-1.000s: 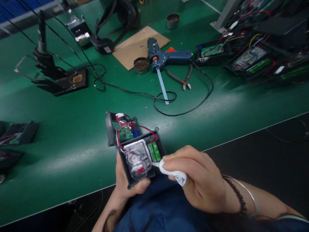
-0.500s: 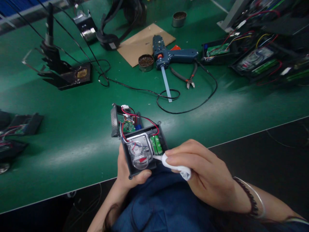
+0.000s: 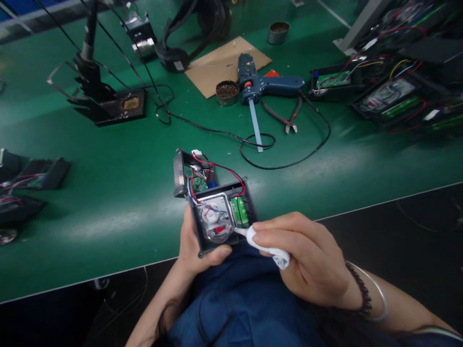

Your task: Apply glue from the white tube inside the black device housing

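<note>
My left hand grips a dark plastic housing from below and its left side, the thumb along the near edge. Inside sit a clear-covered round mechanism with a red part and a green battery pack. Red, black and white wires join it to a smaller open casing holding a green circuit board. My right hand is closed around a white squeeze tube. The tube's narrow nozzle points into the housing, at the gap between mechanism and batteries; whether it touches is unclear.
Beyond the housing lie a blue glue gun with a glue stick, cutting pliers, a round tin and cardboard. A soldering iron stand is at the left. Wired housings stand at the right and left. A cable loops across the green bench.
The whole view has shifted, so the bench items appear further right. Both hands keep their grips, and the tube's nozzle stays at nearly the same spot in the housing.
</note>
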A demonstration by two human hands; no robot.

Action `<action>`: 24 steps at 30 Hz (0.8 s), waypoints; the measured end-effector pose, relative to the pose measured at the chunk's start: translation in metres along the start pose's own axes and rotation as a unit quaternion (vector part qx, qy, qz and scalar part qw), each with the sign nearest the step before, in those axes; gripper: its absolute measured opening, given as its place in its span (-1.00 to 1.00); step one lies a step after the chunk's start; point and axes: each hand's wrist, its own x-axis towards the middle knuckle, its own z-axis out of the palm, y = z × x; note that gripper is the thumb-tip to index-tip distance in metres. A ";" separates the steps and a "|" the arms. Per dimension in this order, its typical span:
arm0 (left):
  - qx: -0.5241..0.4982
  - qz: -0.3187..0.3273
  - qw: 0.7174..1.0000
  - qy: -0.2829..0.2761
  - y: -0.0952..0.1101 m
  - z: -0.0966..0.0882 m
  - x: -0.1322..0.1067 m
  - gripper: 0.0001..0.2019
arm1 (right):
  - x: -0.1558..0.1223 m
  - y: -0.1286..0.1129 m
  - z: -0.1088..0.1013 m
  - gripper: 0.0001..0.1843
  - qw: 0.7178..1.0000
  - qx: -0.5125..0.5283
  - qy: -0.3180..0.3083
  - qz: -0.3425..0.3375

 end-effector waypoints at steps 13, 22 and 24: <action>-0.010 -0.005 1.000 -0.026 0.004 0.002 0.003 -0.17 | 0.011 0.003 -0.009 -0.84 0.994 -0.025 -0.082 -0.067; -0.014 -0.018 1.000 -0.018 0.007 0.008 0.004 -0.07 | 0.031 0.012 -0.024 -0.74 0.968 -0.040 -0.189 -0.162; -0.007 -0.016 1.000 -0.019 0.007 0.008 0.005 -0.07 | 0.032 0.012 -0.026 -0.75 0.958 -0.051 -0.208 -0.188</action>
